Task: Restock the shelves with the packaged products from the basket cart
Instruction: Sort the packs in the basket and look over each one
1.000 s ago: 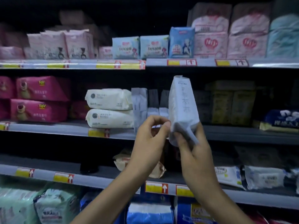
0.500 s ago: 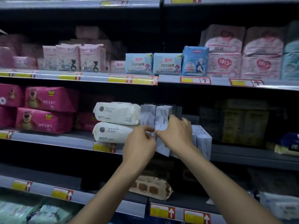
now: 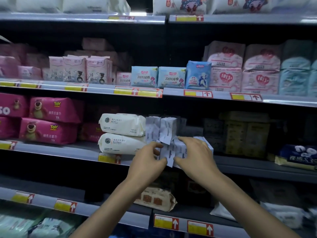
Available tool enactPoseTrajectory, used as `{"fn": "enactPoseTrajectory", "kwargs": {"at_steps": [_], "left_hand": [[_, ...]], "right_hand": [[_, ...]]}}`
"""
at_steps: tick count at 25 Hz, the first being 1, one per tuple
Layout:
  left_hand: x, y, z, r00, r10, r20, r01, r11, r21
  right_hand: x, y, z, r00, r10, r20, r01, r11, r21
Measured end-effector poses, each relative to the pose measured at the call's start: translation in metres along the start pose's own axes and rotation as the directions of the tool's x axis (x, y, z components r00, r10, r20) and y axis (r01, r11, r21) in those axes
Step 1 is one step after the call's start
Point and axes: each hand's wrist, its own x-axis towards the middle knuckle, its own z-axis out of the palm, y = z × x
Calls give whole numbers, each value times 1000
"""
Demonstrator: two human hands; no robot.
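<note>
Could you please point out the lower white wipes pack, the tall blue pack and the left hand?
lower white wipes pack point(image 3: 120, 143): head view, middle of its front.
tall blue pack point(image 3: 198, 75): head view, centre of its front.
left hand point(image 3: 146, 163): head view, back of the hand.

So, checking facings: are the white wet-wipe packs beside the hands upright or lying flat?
Lying flat: the white wet-wipe packs are stacked one on the other, long sides along the shelf.
</note>
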Motion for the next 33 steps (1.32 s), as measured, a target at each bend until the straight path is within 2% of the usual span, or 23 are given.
{"fn": "enactPoseTrajectory", "kwargs": {"at_steps": [4, 8, 12, 16, 19, 23, 26, 33], "left_hand": [[-16, 3, -6, 981, 119, 156, -153, 960, 233], [-33, 3, -9, 927, 154, 342, -313, 820, 478], [-50, -2, -2, 881, 146, 450, -395, 750, 530], [-77, -22, 22, 836, 109, 538, -440, 720, 537], [-104, -46, 47, 792, 67, 607, -451, 735, 506], [-139, -97, 90, 731, -14, 682, -474, 709, 523], [-171, -138, 123, 658, -106, 746, -475, 710, 520], [-238, -228, 185, 434, -242, 868, -552, 690, 468]], "right_hand": [[-27, 14, -25, 996, -10, 88, 12, 1000, -24], [-55, 30, -38, 976, 22, 215, 11, 988, -151], [-82, 47, -39, 924, 66, 376, 24, 973, -230], [-123, 71, -22, 854, 117, 507, 5, 973, -232], [-157, 95, 0, 778, 155, 608, -43, 980, -195], [-198, 136, 46, 697, 205, 687, -42, 968, -246], [-226, 164, 90, 610, 227, 759, -43, 966, -254], [-298, 213, 197, 304, 250, 920, -19, 966, -256]]}}
